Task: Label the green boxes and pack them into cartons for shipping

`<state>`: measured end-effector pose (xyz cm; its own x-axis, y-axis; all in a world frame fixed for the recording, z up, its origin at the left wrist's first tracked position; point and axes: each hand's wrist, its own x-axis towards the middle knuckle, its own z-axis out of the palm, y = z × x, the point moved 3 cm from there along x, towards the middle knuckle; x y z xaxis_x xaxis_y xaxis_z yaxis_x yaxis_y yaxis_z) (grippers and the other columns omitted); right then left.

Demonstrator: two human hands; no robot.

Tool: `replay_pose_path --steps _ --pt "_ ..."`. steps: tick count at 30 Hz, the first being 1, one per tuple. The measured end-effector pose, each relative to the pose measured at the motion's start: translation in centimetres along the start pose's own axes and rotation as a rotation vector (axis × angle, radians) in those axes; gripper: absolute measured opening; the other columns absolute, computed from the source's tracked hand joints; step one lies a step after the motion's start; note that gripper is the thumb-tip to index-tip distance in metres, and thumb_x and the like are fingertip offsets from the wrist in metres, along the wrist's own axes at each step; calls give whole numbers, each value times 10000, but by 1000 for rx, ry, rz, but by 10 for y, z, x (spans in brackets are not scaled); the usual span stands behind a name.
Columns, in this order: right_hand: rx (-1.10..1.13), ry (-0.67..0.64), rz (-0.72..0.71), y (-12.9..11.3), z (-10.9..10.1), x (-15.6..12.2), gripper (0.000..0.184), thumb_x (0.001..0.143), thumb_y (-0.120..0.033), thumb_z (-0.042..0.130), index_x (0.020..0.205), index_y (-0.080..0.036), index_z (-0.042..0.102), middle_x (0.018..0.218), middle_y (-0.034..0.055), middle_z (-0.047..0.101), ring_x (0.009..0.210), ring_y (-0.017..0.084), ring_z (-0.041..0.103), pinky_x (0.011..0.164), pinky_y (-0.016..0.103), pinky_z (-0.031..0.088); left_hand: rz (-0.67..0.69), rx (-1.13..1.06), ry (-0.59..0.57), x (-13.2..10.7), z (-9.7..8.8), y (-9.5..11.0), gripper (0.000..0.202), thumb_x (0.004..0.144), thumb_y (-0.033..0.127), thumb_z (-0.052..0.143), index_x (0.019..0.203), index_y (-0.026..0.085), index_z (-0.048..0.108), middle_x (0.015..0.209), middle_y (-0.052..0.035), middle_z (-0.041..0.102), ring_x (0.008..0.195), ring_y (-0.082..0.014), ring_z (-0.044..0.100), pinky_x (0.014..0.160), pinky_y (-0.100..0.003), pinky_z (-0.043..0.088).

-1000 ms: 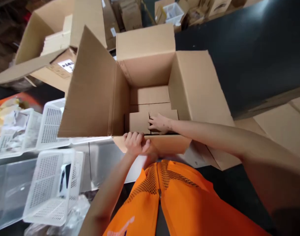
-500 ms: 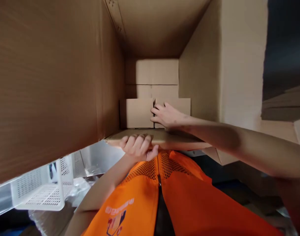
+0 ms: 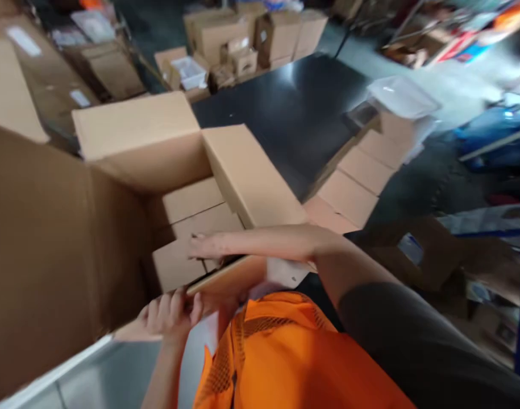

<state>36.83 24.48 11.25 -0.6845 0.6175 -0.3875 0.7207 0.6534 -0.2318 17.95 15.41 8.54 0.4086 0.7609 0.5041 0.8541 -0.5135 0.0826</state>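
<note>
A large open cardboard box (image 3: 251, 182) stands in front of me, its flaps folded outward. Small cardboard boxes (image 3: 178, 267) lie side by side in its bottom, some higher than others. My left hand (image 3: 168, 312) is closed over the big box's near edge, fingers wrapped inward and thumb outside. Inside, my right hand (image 3: 211, 247) rests on the small boxes beside the seam between two of them. Its fingers reach out to the left, loosely bent and a little blurred, with nothing visibly held.
A black table (image 3: 281, 108) extends beyond the box. To the right stands a row of small cartons (image 3: 349, 196), with a clear plastic tub (image 3: 402, 96) at its far end. Stacked cartons (image 3: 225, 40) and a white basket (image 3: 189, 72) are farther back.
My view has swung up and to the right, bringing the table and surroundings into sight. My left hand still grips the edge; my right hand remains on the small boxes.
</note>
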Motion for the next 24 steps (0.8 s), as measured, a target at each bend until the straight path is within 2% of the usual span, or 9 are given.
replay_pose_path --steps 3,6,9,11,12,15,17,19,24 --pt "10 337 58 23 -33 -58 759 868 -419 767 1526 -253 427 1583 131 418 1421 239 432 1116 343 433 12 21 -45 2 4 -3 258 898 477 596 925 227 658 727 -73 649 759 -285 554 782 -438 324" --pt "1 700 232 62 -52 -173 759 898 -453 716 1530 -179 397 1586 178 385 1482 290 333 1209 466 328 53 59 -61 6 0 -3 269 935 467 534 903 226 647 720 -70 649 743 -279 560 799 -441 347" --pt "23 824 669 114 -26 -299 964 818 -642 708 1540 -99 370 1568 237 370 1491 400 276 1223 604 237 58 105 -55 9 -3 -3 294 949 468 495 882 222 643 710 -74 651 740 -277 559 800 -439 346" --pt "109 769 1035 138 14 -362 1151 754 -751 689 1588 -69 283 1605 268 292 1521 467 172 1232 624 174 48 117 -63 11 -2 -5 316 937 485 481 850 229 645 696 -77 647 729 -280 554 786 -439 335" --pt "189 668 1161 144 38 -381 1224 741 -799 656 1609 -54 221 1640 290 209 1534 499 97 1225 646 153 40 119 -74 12 -1 -7 323 924 496 481 833 234 646 690 -78 646 722 -281 552 777 -438 329" --pt "322 405 1304 142 101 -398 1313 707 -868 602 1629 -55 141 1691 281 0 1540 513 -75 1228 654 55 5 126 -110 14 1 -11 335 881 529 480 791 248 640 666 -79 636 697 -284 537 752 -431 312" --pt "324 367 1307 137 123 -389 1321 700 -864 598 1628 -49 128 1691 276 -58 1546 487 -105 1234 637 7 -7 135 -123 16 0 -10 343 875 532 465 783 246 631 668 -87 636 703 -286 531 749 -427 307" --pt "313 395 1306 135 131 -380 1341 682 -854 608 1618 -22 129 1683 296 -64 1546 487 -103 1226 650 -15 -13 140 -126 18 -3 -7 342 878 519 449 785 240 625 671 -95 634 712 -288 529 744 -421 303" --pt "262 424 1275 133 127 -373 1354 629 -828 639 1577 39 210 1664 345 22 1544 504 -50 1228 615 -31 -18 155 -127 21 -8 3 310 888 488 450 791 246 619 707 -98 648 748 -299 536 740 -402 308"
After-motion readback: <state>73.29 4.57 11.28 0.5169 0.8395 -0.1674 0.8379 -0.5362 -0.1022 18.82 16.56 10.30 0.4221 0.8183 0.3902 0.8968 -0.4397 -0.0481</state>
